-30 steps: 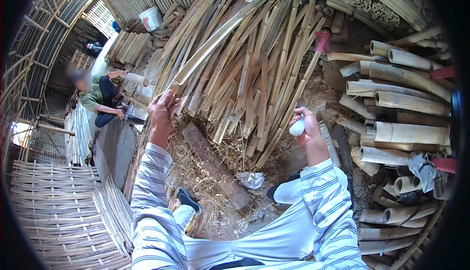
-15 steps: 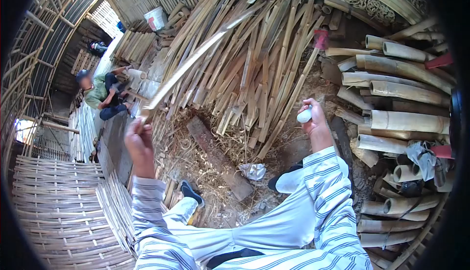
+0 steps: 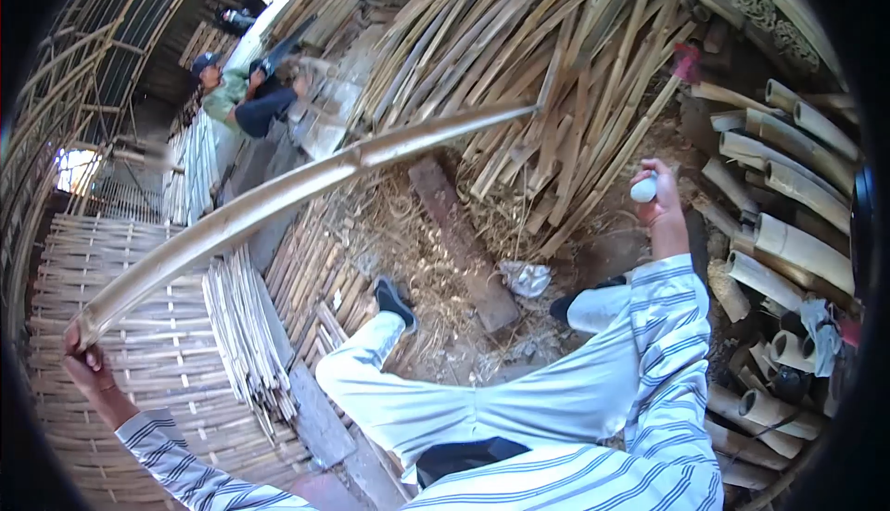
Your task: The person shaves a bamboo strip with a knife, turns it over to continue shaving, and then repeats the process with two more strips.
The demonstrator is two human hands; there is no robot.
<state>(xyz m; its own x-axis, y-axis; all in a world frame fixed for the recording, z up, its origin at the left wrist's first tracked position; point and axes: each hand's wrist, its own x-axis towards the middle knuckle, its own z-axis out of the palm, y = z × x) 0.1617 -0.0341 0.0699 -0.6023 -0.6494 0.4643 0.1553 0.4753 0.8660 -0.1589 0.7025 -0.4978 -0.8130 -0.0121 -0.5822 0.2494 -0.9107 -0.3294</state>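
Observation:
My left hand, far out at the lower left, is closed on the near end of a long split bamboo strip. The strip slants up and right across the view, its far end over the pile of bamboo strips. At the right, my right hand is closed round a pale, rounded object, perhaps the end of a handle. Below and between my hands, a flat wooden board lies on the shavings-covered ground.
Another person sits at the upper left. Cut bamboo tubes are stacked at the right. A woven bamboo panel and a bundle of thin strips lie at the left. A crumpled plastic bag is near my feet.
My left hand has swung out to the left and down with the bamboo strip, which now lies across the view. My right hand has shifted right and slightly up. The view has turned.

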